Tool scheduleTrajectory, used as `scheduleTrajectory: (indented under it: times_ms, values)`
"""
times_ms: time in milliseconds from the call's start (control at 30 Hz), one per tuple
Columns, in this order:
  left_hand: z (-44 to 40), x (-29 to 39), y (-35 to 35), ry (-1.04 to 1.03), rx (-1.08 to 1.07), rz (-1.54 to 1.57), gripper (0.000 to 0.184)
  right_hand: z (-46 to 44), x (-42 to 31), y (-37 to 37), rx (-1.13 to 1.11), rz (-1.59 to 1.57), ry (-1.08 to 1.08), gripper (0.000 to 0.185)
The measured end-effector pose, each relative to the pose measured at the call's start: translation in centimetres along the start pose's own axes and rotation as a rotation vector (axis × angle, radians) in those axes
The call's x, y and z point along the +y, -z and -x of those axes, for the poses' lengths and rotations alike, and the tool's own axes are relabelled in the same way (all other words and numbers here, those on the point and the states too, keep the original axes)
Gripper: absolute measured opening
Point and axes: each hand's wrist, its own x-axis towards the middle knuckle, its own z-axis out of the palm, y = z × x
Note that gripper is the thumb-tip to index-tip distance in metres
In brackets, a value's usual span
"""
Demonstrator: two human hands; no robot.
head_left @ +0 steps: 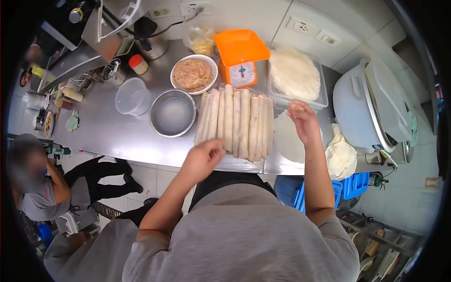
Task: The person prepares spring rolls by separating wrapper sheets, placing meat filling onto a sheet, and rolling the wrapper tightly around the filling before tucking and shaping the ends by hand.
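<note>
Long pale rolls (235, 122) lie side by side in a stack on the steel counter. My left hand (203, 160) is at the stack's near left edge, fingers curled; whether it holds anything is hidden. To the right, my right hand (303, 120) has its fingers closed on a small lump of meat filling (297, 107), above a flat wrapper sheet (287, 136). Behind the rolls stand a white bowl of ground meat filling (192, 73) and an orange scale (242, 73). A plastic container of round wrappers (296, 75) sits beyond my right hand.
A metal bowl (173, 113) and a clear tub (133, 97) stand left of the rolls. A cloth (340, 157) hangs over the counter's front edge at right, near a large lidded container (357, 103). Another person (37, 188) sits at far left.
</note>
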Motion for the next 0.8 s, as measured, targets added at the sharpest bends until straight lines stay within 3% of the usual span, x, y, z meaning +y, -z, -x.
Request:
scheduleTrajectory:
  times_ms: [67, 133, 200, 267, 367, 467, 567, 633, 700, 800]
  values:
    - [1.2, 0.5, 0.6, 0.003, -0.123, 0.035, 0.029, -1.3, -1.2, -5.2, -0.111, -0.067, -0.045, 0.035]
    - [2.3, -0.6, 1.1, -0.022, -0.083, 0.05, 0.028, -3.5, -1.5, -9.4, -0.224, -0.161, -0.082, 0.037]
    - [3.3, -1.8, 1.8, 0.002, -0.033, 0.082, 0.028, -6.2, -2.7, -14.0, -0.196, 0.039, 0.083, 0.038]
    - [4.2, -2.8, 2.9, 0.07, 0.025, 0.126, 0.027, -8.8, -4.5, -18.2, -0.027, 0.516, 0.273, 0.032]
    - [5.5, -3.0, 4.9, 0.148, 0.106, 0.134, 0.026, -16.5, -3.2, -18.3, -0.009, 1.134, 0.625, 0.029]
    - [7.1, -3.8, 6.1, 0.152, 0.237, 0.135, 0.026, -17.7, -3.4, -19.6, -0.101, 1.38, 0.526, 0.026]
    - [8.9, -5.1, 6.5, 0.286, 0.324, 0.225, 0.025, -18.6, -0.1, -22.1, -0.059, 1.26, 1.033, 0.029]
    - [9.8, -6.2, 5.8, 0.328, 0.341, 0.242, 0.024, -15.3, 2.9, -25.7, -0.293, 1.391, 0.834, 0.025]
    - [10.0, -5.4, 6.2, 0.343, 0.328, 0.258, 0.023, -13.9, 6.6, -27.9, -0.365, 1.591, 0.533, 0.021]
    - [10.4, -5.1, 6.1, 0.254, 0.377, 0.221, 0.022, -16.8, 13.2, -26.2, -0.378, 1.621, 0.751, 0.021]
